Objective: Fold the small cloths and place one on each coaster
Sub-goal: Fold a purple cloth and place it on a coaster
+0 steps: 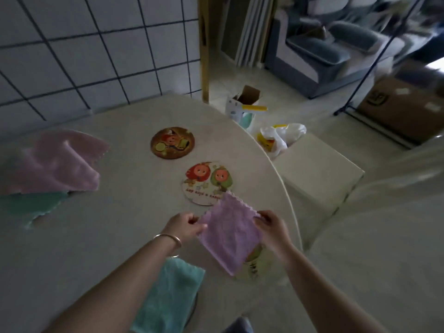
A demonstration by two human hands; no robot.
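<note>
Both hands, left hand (pixel 183 224) and right hand (pixel 270 224), pinch the folded purple cloth (pixel 230 233) with fingers clamped on opposite corners, above a partly hidden coaster (pixel 255 266). Risk: uneven release may unfold it or land it off-centre; 2 coasters remain bare.

Home interior, dining corner opening onto a living room. Round pale table (pixel 125 236) set against a white tiled wall (pixel 91 44) with dark grout, far left. Cartoon-printed coasters (pixel 208 182) and small household cloths (pixel 55 162) on the tabletop. Far right, past a wooden door frame (pixel 204 44): blue-grey upholstered sofa (pixel 322 42). On the pale floor: opened cardboard box (pixel 247 97), plastic bag (pixel 281 138), larger taped carton (pixel 406 104). White cube stool (pixel 317 171) beside the table, right.
</note>
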